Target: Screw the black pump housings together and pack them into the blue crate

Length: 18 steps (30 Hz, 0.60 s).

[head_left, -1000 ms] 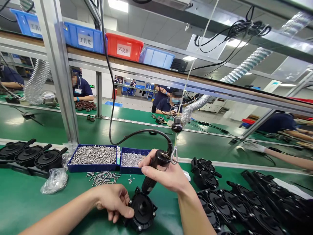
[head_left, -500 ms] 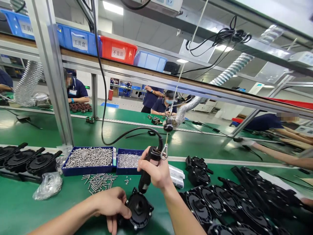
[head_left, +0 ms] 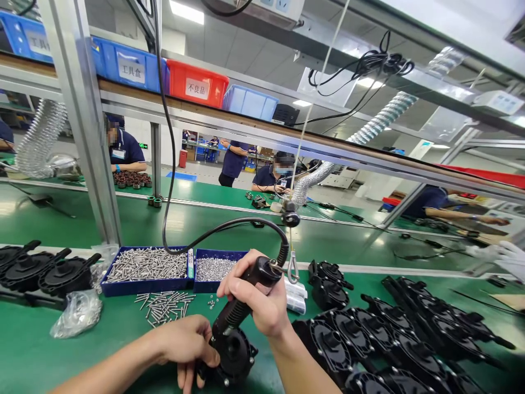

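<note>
My right hand (head_left: 260,298) is wrapped around a black electric screwdriver (head_left: 233,317), which hangs from a cord with a metal clip. The tool leans left, and its lower end is at the upper left rim of a round black pump housing (head_left: 235,355). The exact tip is hidden. My left hand (head_left: 191,347) grips that housing by its left side, thumb on the rim. Shiny screw heads show around the housing's edge. Just beyond my left hand lies a loose pile of long screws (head_left: 164,307), with a few small nuts (head_left: 212,301) to its right.
Behind stand a blue tray of screws (head_left: 147,265) and a blue tray of nuts (head_left: 213,268). Many black housings (head_left: 332,345) lie at right, others (head_left: 68,273) at left beside a plastic bag (head_left: 77,312). A black cable (head_left: 225,223) loops overhead. Co-workers sit beyond.
The screwdriver has swung from near upright to a leftward tilt, its lower end moving from the housing's top to its upper left. My left hand keeps its hold.
</note>
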Each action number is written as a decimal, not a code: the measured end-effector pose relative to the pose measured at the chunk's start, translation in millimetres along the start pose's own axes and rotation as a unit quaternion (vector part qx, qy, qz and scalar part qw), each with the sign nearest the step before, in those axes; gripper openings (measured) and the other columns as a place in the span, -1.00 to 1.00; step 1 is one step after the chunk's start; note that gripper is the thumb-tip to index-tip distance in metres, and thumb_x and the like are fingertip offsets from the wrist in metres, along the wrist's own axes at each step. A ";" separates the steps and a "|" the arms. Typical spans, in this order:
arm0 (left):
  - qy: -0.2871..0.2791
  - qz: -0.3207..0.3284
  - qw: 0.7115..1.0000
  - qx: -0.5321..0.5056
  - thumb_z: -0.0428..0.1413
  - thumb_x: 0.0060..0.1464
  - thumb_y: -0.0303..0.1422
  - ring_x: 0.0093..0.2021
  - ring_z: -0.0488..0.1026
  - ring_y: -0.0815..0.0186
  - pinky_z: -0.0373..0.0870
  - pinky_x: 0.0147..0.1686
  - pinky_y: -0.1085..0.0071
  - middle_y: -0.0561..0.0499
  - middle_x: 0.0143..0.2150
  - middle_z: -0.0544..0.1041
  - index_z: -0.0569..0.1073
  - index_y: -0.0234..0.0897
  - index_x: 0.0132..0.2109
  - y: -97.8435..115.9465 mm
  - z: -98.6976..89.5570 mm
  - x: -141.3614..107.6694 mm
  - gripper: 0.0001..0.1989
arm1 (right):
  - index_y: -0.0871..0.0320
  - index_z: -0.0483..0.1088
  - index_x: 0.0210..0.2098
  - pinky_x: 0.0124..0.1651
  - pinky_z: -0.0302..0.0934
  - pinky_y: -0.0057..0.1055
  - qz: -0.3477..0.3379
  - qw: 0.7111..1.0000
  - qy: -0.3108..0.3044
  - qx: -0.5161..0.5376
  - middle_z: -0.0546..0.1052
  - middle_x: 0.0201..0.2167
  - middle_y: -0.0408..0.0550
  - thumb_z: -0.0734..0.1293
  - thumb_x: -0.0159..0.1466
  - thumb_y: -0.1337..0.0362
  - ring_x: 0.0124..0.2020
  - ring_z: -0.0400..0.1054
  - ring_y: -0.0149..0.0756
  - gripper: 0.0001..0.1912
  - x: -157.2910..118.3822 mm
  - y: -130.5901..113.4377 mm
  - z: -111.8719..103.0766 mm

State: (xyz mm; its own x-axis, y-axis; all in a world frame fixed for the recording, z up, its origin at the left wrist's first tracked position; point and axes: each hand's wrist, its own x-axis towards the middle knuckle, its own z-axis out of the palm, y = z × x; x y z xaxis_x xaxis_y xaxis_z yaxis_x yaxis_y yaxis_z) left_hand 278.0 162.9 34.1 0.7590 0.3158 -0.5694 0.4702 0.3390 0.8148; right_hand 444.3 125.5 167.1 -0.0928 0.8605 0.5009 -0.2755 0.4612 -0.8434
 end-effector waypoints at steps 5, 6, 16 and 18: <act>-0.001 0.003 1.000 0.001 0.28 -0.25 -0.25 -0.77 0.43 0.25 0.34 -0.84 0.45 -0.09 -0.53 0.60 0.50 -0.26 -0.42 -2.2 -0.2 2.1 -0.78 | 0.13 0.41 -0.30 -0.43 0.33 -0.37 0.008 1.000 -0.003 0.002 0.63 -0.51 -0.05 0.54 0.23 0.20 -0.49 0.55 -0.20 -0.75 1.2 5.1 0.9; -0.001 0.005 1.000 0.000 0.29 -0.25 -0.24 -0.77 0.43 0.25 0.33 -0.84 0.45 -0.08 -0.53 0.60 0.50 -0.26 -0.43 -2.6 -0.4 2.8 -0.78 | 0.12 0.41 -0.29 -0.43 0.32 -0.38 0.005 1.000 -0.005 0.002 0.62 -0.51 -0.06 0.55 0.23 0.20 -0.49 0.55 -0.20 -0.74 1.2 6.4 1.1; 0.043 0.011 0.999 0.001 0.29 -0.23 -0.26 -0.74 0.42 0.30 0.34 -0.78 0.47 -0.06 -0.52 0.60 0.48 -0.28 -0.34 5.9 5.6 -8.8 -0.74 | 0.10 0.40 -0.24 -0.33 0.40 -0.32 0.040 0.997 -0.064 -0.035 0.63 -0.37 -0.03 0.54 0.27 0.13 -0.35 0.57 -0.19 -0.71 -3.9 0.0 12.4; 0.077 0.015 0.997 0.012 0.30 -0.24 -0.28 -0.71 0.42 0.31 0.34 -0.75 0.47 -0.07 -0.51 0.60 0.45 -0.27 -0.35 6.5 8.9 -11.5 -0.72 | 0.09 0.37 -0.27 -0.44 0.34 -0.37 0.063 0.995 -0.075 0.006 0.55 -0.45 -0.13 0.56 0.23 0.10 -0.49 0.51 -0.27 -0.66 -4.5 4.9 14.3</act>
State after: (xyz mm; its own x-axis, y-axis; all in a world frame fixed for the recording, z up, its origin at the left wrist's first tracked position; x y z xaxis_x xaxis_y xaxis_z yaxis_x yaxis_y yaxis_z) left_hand 276.3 153.6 46.9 0.6963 0.4578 -0.5529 0.4596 0.3074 0.8333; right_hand 429.7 120.7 163.5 -0.2681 0.8691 0.4156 -0.2647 0.3484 -0.8992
